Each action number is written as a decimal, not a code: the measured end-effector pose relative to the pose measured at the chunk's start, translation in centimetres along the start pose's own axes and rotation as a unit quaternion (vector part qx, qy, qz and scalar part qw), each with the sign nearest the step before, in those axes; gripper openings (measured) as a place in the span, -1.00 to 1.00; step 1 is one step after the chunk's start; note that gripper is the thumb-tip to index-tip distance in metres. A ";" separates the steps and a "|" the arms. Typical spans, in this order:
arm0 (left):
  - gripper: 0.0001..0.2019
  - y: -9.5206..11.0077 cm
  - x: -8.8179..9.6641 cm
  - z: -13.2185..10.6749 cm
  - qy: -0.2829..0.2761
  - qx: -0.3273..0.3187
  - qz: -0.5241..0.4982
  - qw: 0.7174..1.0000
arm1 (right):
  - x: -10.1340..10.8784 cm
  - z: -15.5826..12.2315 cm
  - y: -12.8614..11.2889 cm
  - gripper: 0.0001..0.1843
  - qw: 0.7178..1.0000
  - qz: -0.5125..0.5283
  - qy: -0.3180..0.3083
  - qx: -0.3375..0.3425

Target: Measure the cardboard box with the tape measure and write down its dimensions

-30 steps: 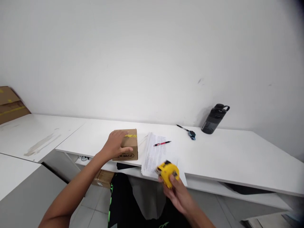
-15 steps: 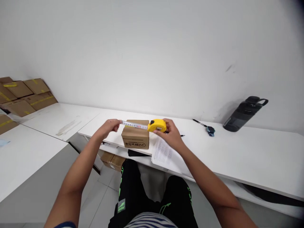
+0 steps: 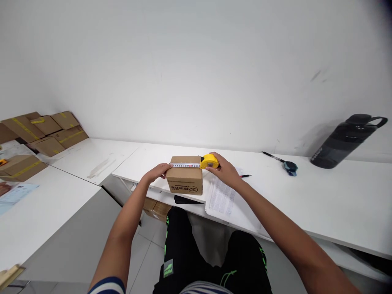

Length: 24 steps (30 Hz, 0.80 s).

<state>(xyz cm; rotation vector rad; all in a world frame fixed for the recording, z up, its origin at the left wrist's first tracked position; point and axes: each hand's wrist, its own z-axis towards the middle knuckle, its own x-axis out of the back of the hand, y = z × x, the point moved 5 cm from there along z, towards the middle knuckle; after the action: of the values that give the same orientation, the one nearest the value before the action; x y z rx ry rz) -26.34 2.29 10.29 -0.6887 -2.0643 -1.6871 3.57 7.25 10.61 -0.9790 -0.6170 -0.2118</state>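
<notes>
A small brown cardboard box [image 3: 185, 179] with dark printing stands near the front edge of the white table [image 3: 300, 200]. Across its top lies the pulled-out blade of a yellow tape measure [image 3: 210, 161], running from side to side. My right hand [image 3: 224, 169] grips the yellow case just off the box's right top edge. At the left top edge, my left hand [image 3: 158, 172] pinches the free end of the blade; its fingertips are partly hidden against the box.
Printed sheets [image 3: 221, 197] and a pen [image 3: 246, 176] lie right of the box. Farther right are another pen [image 3: 272, 156], a dark blue watch-like item [image 3: 290, 168] and a black bottle [image 3: 344, 143]. Several cardboard boxes [image 3: 45, 130] are stacked at the left, where part of another person's hand [image 3: 4, 188] shows.
Both hands have lowered the tape blade from above the box onto its top. The left hand now meets the box's left edge. The view has shifted leftward.
</notes>
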 end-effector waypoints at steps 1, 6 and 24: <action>-0.53 -0.1 0.1 0.0 0.004 -0.015 0.004 1.000 | 0.2 -0.1 0.0 -0.42 1.000 -0.010 0.001 -0.001; -0.60 1.2 2.0 0.1 0.055 -0.067 0.022 0.996 | 1.4 -1.4 -1.7 -0.46 0.993 -0.100 0.063 0.029; -0.67 7.9 -2.1 6.2 0.099 -0.086 0.363 0.922 | -7.7 -4.7 -12.4 -0.44 0.972 -0.236 -0.004 0.004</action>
<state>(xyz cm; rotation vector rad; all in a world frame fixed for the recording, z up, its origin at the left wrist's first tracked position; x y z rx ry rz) -19.86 9.37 14.02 -1.1158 -1.2837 -1.4155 -6.19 -4.24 13.08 -0.8135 -0.8529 -0.6263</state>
